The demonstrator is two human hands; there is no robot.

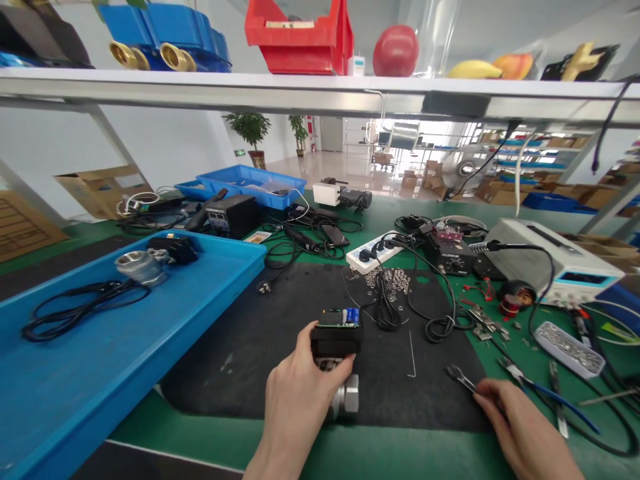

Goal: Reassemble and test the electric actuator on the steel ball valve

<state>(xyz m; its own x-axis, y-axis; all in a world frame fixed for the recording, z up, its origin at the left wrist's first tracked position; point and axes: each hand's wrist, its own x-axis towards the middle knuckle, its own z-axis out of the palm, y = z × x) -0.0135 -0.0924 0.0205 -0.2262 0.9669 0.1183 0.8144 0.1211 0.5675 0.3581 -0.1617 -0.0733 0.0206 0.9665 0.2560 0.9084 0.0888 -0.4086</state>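
My left hand [310,390] grips a black actuator housing [336,341] between thumb and fingers. Its top is uncovered, showing a green circuit board with blue parts. Below the housing is a metal valve body [345,397] with a hex end, resting on the black mat and partly hidden by my hand. At the mat's right edge, my right hand [520,427] pinches the shaft of a small metal tool [461,378], apparently a wrench, its head pointing up and left. Between the hands lies a thin L-shaped hex key [411,353].
A blue tray [125,380] on the left holds another valve unit [160,263] with cable. Washers [393,283], a power strip [373,253] and cables lie ahead. Pliers [545,393], a parts box [570,350] and a bench instrument [555,260] stand right. A shelf [310,87] spans overhead.
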